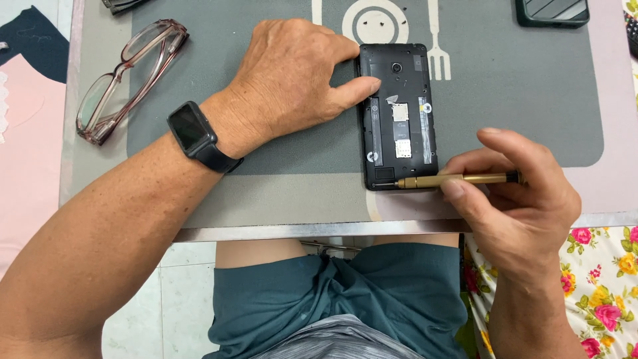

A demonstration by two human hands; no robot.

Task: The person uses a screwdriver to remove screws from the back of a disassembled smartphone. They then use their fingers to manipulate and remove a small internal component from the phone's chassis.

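The phone [399, 116] lay back-open on the grey mat [518, 100], near the table's front edge. The left hand [292, 73] pressed flat on its left side, fingers loosely spread, thumb on the frame. The right hand [522, 193] pinched a brass screwdriver [452, 179], its tip at the phone's lower left corner; the screw itself was too small to see. Glasses [126, 76] lay to the left. Another dark device [551, 12] was cut off at the top.
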